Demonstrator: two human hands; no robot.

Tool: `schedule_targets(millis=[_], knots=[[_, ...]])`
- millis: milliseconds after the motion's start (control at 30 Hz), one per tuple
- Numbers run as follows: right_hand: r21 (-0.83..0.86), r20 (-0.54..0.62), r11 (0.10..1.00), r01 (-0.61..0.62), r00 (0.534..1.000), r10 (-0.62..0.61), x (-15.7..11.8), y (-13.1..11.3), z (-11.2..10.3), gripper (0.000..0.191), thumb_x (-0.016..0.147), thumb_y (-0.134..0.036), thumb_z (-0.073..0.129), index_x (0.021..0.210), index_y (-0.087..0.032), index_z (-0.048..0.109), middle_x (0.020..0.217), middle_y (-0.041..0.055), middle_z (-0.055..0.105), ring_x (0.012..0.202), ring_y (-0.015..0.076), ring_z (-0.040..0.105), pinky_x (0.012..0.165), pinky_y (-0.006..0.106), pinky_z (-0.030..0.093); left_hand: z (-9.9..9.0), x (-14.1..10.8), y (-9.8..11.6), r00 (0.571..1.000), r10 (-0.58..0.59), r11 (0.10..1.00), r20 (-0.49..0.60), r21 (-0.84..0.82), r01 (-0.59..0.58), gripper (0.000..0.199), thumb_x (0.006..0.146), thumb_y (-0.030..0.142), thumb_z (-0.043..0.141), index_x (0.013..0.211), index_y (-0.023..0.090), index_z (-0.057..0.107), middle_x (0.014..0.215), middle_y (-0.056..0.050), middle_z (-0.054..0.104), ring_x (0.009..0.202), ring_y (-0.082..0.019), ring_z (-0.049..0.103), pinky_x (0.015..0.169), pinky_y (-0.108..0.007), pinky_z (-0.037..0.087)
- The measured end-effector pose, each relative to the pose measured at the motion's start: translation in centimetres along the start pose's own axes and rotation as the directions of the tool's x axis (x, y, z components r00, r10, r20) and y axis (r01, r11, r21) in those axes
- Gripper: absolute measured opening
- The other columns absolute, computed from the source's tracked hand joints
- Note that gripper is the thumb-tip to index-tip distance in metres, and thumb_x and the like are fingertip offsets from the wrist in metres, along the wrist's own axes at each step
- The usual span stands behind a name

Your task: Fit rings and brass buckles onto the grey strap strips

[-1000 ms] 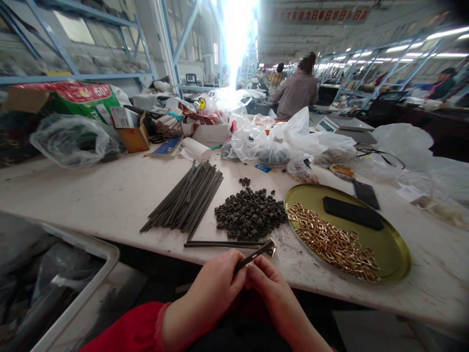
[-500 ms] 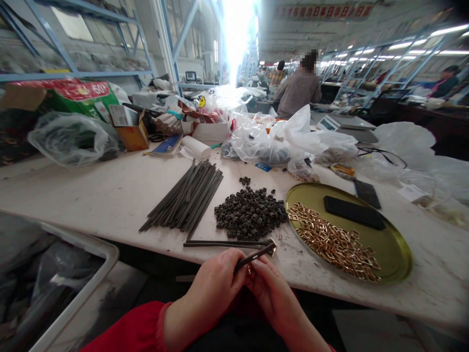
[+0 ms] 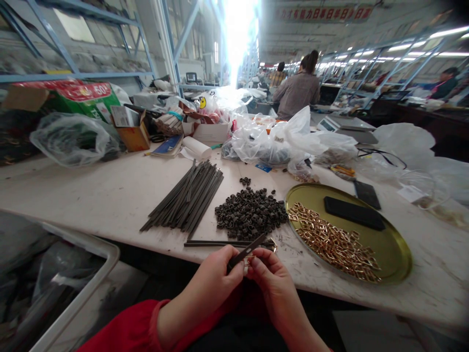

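My left hand (image 3: pixel 205 281) is closed on a dark narrow strap (image 3: pixel 252 246) with a slot in it, its end pointing up and right. In my right hand (image 3: pixel 273 278), thumb and fingers pinch a small gold buckle (image 3: pixel 248 263) against the strap; the fingers partly hide it. Just beyond the hands, a couple of dark straps (image 3: pixel 220 243) lie along the table edge, with a gold buckle at their right end. Behind them is a heap of small dark loops (image 3: pixel 251 212). A bundle of long dark strips (image 3: pixel 185 198) lies to its left.
On the right, an olive-gold round tray (image 3: pixel 397 249) holds many gold buckles (image 3: pixel 335 242) and a black phone-like slab (image 3: pixel 353 212). Plastic bags (image 3: pixel 274 139) and boxes crowd the table's back. A white-rimmed bin (image 3: pixel 106 249) stands at lower left. A person (image 3: pixel 298 93) is farther off.
My hands have shifted slightly up and opened away from each other. The strap now tilts more steeply, and the gold buckle shows more clearly between the fingers.
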State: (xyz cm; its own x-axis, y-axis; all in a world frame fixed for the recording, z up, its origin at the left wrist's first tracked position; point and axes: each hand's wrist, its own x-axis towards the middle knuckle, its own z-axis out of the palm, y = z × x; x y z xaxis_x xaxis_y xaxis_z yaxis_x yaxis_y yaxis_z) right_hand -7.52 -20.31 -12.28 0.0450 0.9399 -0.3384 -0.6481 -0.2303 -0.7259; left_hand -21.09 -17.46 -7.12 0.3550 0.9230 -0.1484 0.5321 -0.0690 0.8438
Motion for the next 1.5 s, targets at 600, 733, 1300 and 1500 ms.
schedule_targets(millis=[600, 733, 1300, 1500], knots=[[0.097, 0.011, 0.995, -0.031, 0.999, 0.03, -0.3, 0.1, 0.7, 0.026, 0.062, -0.023, 0.078, 0.085, -0.021, 0.065, 0.079, -0.0023, 0.07, 0.069, 0.0097, 0.063, 0.066, 0.018, 0.049, 0.9, -0.2, -0.4, 0.999, -0.051, 0.998, -0.01, -0.049, 0.051, 0.014, 0.08, 0.027, 0.047, 0.075, 0.016, 0.054, 0.069, 0.0, 0.059, 0.064, -0.015, 0.052, 0.058, -0.024, 0.037], [0.103, 0.005, 0.994, -0.031, 1.0, 0.031, -0.6, 0.2, 0.9, 0.026, 0.063, -0.024, 0.078, 0.086, -0.021, 0.066, 0.081, -0.002, 0.07, 0.071, 0.0103, 0.064, 0.066, 0.019, 0.049, 0.9, -0.2, -0.2, 0.999, -0.046, 0.996, -0.021, -0.072, 0.044, 0.013, 0.08, 0.025, 0.047, 0.075, 0.016, 0.054, 0.069, 0.0, 0.059, 0.064, -0.015, 0.052, 0.06, -0.024, 0.039], [0.044, -0.115, 0.999, 0.028, 0.993, -0.023, -0.7, -1.1, -0.3, 0.033, 0.062, -0.025, 0.078, 0.095, -0.024, 0.07, 0.08, -0.0023, 0.07, 0.065, 0.0065, 0.058, 0.065, 0.016, 0.049, -2.0, -0.4, -1.8, 0.99, 0.033, 0.999, 0.139, -0.026, -0.029, 0.026, 0.087, 0.034, 0.041, 0.081, 0.016, 0.059, 0.065, 0.003, 0.052, 0.062, -0.012, 0.046, 0.059, -0.021, 0.035], [0.119, -0.054, 0.985, -0.124, 0.99, 0.131, -1.2, -1.6, 0.3, 0.037, 0.058, -0.021, 0.08, 0.093, -0.019, 0.07, 0.071, -0.0015, 0.068, 0.06, 0.0072, 0.06, 0.056, 0.014, 0.051, -1.9, -0.9, -1.8, 0.971, 0.05, 0.997, 0.232, -0.061, -0.037, 0.026, 0.086, 0.03, 0.042, 0.08, 0.015, 0.063, 0.071, 0.001, 0.058, 0.068, -0.014, 0.05, 0.062, -0.02, 0.039]])
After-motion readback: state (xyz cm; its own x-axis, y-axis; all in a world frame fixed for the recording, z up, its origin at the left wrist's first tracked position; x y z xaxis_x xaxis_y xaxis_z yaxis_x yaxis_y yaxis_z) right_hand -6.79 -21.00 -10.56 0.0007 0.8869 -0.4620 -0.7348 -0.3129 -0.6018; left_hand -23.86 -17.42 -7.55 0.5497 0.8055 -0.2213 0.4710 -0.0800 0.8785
